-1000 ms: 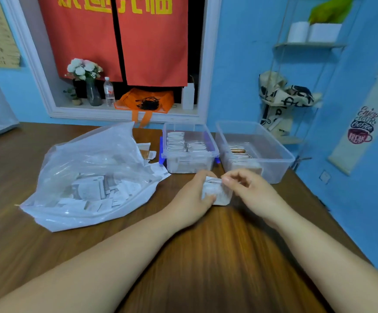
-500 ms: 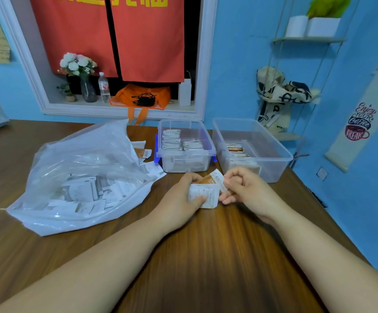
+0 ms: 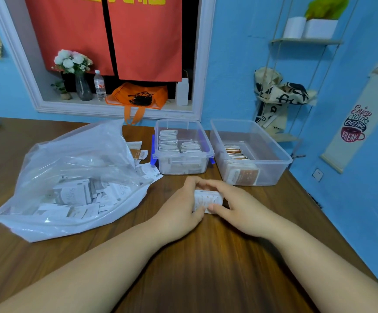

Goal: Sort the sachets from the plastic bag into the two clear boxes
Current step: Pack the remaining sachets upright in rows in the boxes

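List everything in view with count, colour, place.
plastic bag: one, clear, table left
bagged sachets: many, mostly white, inside bag
loose sachets: few, white and brown, by bag mouth
left box: one, clear, blue clips, behind hands
boxed white sachets: two rows, left box
right box: one, clear, table right
boxed brown sachets: one row, right box
held sachets: small stack, white, brown print, between hands
table: one, brown wood
flower vase: one, white blooms, sill
orange bag: one, sill
red curtain: two panels, above sill
coffee banner: one, cream, far right
left hand: grips stack's left side
right hand: grips stack's right side
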`<state>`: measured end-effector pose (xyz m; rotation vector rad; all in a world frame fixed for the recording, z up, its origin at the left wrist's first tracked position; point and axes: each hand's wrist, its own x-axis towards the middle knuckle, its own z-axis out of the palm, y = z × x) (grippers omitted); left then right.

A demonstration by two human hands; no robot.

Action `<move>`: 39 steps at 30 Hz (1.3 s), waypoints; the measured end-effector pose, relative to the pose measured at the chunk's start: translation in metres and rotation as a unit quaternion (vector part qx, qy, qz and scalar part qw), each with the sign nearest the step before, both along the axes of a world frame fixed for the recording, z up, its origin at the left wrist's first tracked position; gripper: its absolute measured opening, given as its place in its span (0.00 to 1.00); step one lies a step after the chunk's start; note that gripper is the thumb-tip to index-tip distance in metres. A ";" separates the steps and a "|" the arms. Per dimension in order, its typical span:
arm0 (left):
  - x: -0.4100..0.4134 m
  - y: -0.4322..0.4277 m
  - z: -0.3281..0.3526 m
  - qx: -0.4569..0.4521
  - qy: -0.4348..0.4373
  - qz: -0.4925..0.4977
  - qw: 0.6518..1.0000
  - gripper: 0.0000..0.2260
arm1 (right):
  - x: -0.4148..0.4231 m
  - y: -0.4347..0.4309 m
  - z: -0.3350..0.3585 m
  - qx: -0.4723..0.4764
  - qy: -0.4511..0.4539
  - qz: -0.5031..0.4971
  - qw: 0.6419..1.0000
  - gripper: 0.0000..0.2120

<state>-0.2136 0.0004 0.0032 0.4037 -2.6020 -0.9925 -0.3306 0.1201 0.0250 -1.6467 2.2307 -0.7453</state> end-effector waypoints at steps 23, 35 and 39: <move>0.000 -0.009 0.010 -0.112 -0.019 0.044 0.993 0.13 | -0.007 -0.003 0.013 -0.006 0.045 0.011 0.999 0.11; -0.074 -0.004 0.059 -0.077 0.149 0.087 0.982 0.12 | -0.086 -0.002 0.087 -0.055 -0.004 -0.018 0.998 0.14; -0.097 -0.009 0.042 -0.145 0.085 0.102 0.981 0.20 | -0.132 -0.018 0.089 -0.039 -0.011 -0.058 0.997 0.13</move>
